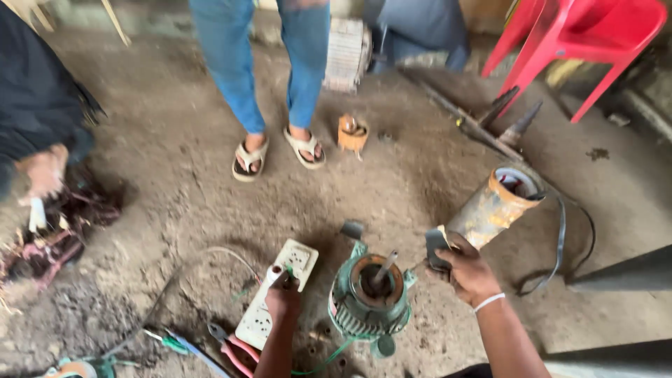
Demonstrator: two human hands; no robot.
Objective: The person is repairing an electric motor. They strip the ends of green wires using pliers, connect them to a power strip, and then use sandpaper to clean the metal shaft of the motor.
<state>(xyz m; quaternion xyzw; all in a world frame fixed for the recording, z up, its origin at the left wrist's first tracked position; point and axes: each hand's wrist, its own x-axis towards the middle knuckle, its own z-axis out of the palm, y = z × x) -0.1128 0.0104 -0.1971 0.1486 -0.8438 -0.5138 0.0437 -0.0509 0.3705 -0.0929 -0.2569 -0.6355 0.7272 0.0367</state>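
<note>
Motor (369, 297), green and finned, stands upright on the dirt floor (175, 182) between the person's two hands, its open top showing a rusty ring and a shaft (383, 268) that leans up and to the right. The left hand (283, 297) sits just left of it, fingers curled around a small white roll (274, 273) (tape, by the look of it), with a bit of green showing at the fingertips. The right hand (470, 271) is just right of the motor, closed on a dark flat tool (435, 249) whose thin end points toward the motor's rim; whether it touches the rim I cannot tell.

Under the left hand lies a white power strip (278, 294), angled away from the camera. Pliers (229, 344) with red handles lie near its lower end, and a green wire (329, 358) runs from the motor's base. Behind the right hand a rusty orange cylinder (493, 206) lies tilted, open end up, with a black cable (563, 245) looping beside it. Farther back a second person stands in jeans (241, 56) and sandals (250, 159), a small orange part (352, 133) near their feet, a red chair (581, 35) off to the right.
</note>
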